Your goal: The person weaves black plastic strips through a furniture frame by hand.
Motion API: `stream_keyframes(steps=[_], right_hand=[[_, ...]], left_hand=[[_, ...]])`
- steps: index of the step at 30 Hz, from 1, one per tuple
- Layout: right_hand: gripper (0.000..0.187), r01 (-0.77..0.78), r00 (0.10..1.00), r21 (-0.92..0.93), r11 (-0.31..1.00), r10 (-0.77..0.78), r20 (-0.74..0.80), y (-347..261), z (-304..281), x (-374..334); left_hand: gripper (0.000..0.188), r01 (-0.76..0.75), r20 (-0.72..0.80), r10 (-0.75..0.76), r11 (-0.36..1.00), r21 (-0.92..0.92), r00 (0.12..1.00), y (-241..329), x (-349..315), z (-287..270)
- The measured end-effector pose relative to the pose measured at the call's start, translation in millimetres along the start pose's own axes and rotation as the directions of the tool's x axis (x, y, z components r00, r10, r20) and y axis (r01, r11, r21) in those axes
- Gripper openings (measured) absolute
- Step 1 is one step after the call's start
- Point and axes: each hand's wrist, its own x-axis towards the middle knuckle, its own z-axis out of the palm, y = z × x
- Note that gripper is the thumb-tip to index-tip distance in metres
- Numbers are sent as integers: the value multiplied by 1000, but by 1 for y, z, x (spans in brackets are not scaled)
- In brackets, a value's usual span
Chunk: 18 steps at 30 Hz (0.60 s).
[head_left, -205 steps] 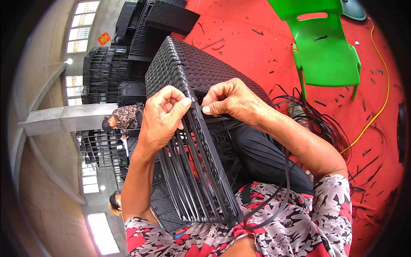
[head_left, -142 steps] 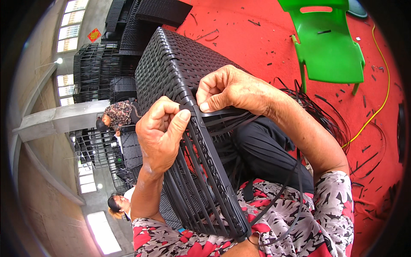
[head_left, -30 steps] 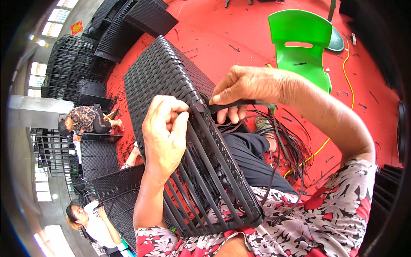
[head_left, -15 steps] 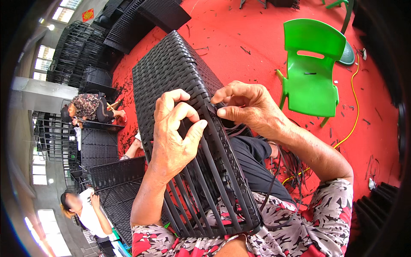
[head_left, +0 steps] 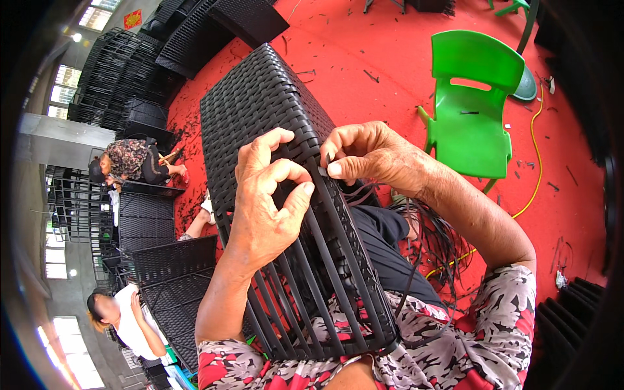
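A black woven rattan-style frame (head_left: 257, 97) leans against my body. Its upper part is tightly woven; lower down, lengthwise strands (head_left: 318, 244) run with gaps between them. My left hand (head_left: 270, 201) lies over the front face, its index finger and thumb curled together at the corner edge; what is between their tips is hidden. At the same edge, just right of it, my right hand (head_left: 374, 159) pinches a flat black plastic strip (head_left: 323, 171) between thumb and bent index finger. Loose black strips (head_left: 442, 227) hang in a bunch beneath my right forearm.
A green plastic chair (head_left: 471, 110) stands at right on the red floor (head_left: 364, 45), near a yellow cable (head_left: 536, 149). Strip scraps litter the floor. At left, two people (head_left: 133, 162) sit among black woven panels (head_left: 146, 221). More woven pieces (head_left: 188, 39) are stacked at far left.
My right thumb and fingers have shifted slightly at the corner edge, and the strip's angle differs. My left hand has barely moved. The person at lower left has moved a hand.
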Motion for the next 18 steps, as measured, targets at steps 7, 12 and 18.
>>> stream_keyframes(steps=[7,12,18], right_hand=[[17,-68,998,5,998,68,16,-7,-4,1],[15,-43,998,68,997,46,-35,-5,2,1],[12,-17,994,88,996,26,-107,-5,5,1]], left_hand=[[20,59,7,-58,998,-32,998,6,-1,1],[26,104,-20,-104,995,5,994,11,-1,6],[30,7,-40,-3,993,118,999,10,-1,11]])
